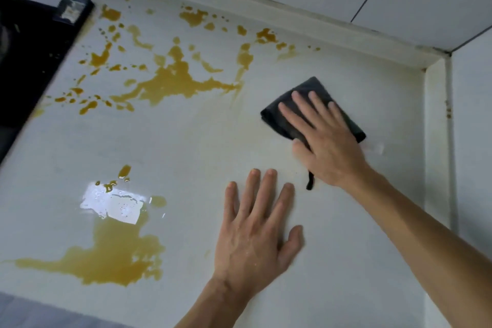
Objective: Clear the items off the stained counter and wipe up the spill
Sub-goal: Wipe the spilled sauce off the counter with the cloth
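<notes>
Illumination is even and soft; a bright glare patch (114,204) marks the glossy white counter (186,157); edges blur slightly.

cloth (306,100): partly hidden under right hand (326,141) | cooktop (32,56): cut off left (blurred)

Two bare, sleeveless forearms

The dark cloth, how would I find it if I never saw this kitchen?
Start at the white counter and go toward its far right corner by the walls. The right hand presses flat on a folded dark cloth there. It is the only black, soft thing; the spill is yellow-brown.
</notes>
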Available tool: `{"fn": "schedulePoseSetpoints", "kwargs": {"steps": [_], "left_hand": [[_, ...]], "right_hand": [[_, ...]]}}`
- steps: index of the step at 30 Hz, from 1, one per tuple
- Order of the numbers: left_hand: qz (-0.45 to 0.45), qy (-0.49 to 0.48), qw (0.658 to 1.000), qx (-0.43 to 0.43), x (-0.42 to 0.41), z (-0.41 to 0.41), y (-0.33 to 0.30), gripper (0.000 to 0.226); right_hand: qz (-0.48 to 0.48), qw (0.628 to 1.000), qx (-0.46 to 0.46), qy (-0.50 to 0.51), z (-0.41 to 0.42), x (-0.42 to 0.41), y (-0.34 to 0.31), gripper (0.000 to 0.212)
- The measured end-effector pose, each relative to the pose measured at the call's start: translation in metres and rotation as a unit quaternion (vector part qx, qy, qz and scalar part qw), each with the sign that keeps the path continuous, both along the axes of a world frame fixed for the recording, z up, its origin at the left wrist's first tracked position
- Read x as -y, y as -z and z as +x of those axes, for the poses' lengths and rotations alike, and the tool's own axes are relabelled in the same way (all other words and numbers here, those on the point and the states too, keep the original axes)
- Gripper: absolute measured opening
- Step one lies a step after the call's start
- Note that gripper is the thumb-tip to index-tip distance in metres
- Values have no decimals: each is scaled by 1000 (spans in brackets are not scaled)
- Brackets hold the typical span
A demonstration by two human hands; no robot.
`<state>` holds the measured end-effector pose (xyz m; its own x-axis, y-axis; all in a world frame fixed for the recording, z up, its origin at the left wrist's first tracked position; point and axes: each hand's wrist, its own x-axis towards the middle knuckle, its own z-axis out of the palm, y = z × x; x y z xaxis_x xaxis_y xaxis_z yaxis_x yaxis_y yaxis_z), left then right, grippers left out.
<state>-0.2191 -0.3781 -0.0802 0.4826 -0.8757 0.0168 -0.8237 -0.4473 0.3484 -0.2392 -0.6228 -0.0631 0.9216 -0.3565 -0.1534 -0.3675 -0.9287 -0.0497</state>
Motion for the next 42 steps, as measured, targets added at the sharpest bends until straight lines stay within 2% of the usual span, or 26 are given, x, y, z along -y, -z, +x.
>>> {"fn": "schedulePoseSetpoints", "kwargs": {"steps": [3,6,8,10,12,14,16,19,21,22,24,27,31,36,38,42], "left_hand": [[-4,2,1000,-8,1,1,-1,65],[5,2,1000,-18,2,2,-3,65],[5,5,1000,-21,2,2,-3,65],[2,7,1000,-23,2,1,-2,64],[0,5,1000,-24,1,1,-1,65],[0,7,1000,-23,1,1,1,66],[-2,8,1000,-27,1,1,2,66],[9,13,999,-38,1,2,0,67],[11,13,999,-38,2,2,-1,67],[10,15,999,-36,3,1,-1,67],[11,15,999,-36,1,1,-1,66],[9,13,999,-32,0,1,1,65],[9,9,999,-37,1,0,0,65],[7,2,999,-44,1,0,1,65],[12,3,999,-41,1,1,0,65],[9,4,999,-37,0,0,0,65]], "right_hand": [[24,987,7,157,42,38,-3,69],[31,980,28,197,106,34,-1,67],[50,986,34,158,134,16,-2,67],[51,996,32,72,138,-6,-3,69],[24,999,24,-29,115,-20,-3,70],[-2,996,15,-83,78,-17,1,71],[-7,999,7,-44,54,5,2,72],[9,995,5,97,62,27,1,72],[10,993,5,115,75,21,0,74],[12,996,2,83,73,15,-2,73],[7,999,-8,-47,51,8,-2,73],[13,981,-15,-195,11,10,-5,74],[20,977,-8,-213,20,0,-8,73],[12,949,23,-316,106,-54,4,74],[7,949,19,-314,127,-52,5,72],[-1,985,23,-172,107,-11,1,70]]}}
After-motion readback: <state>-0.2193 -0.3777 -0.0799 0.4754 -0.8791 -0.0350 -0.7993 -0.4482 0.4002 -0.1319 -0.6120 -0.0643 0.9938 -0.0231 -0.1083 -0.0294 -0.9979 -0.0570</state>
